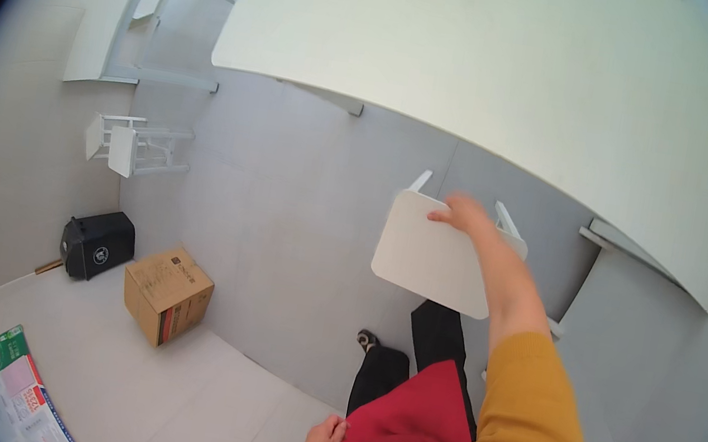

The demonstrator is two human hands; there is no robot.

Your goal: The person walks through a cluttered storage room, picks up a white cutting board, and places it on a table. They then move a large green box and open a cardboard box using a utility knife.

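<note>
A white stool (435, 254) stands before me, its flat seat with rounded corners turned up and two legs showing beyond the far edge. My right hand (468, 214), slightly blurred, grips the far edge of the seat. Its thumb lies on top, and the other fingers are partly hidden over the edge. My left hand (323, 439) hangs low beside the red apron (415, 408), its fingers curled in, with nothing seen in them.
A long white table (488, 56) runs across the far side, close beyond the stool. Leftward are another white table (96, 38) and small white stools (123, 151). A black bin (100, 245) and a cardboard box (167, 296) rest by the left wall. Printed posters (20, 384) show lower left.
</note>
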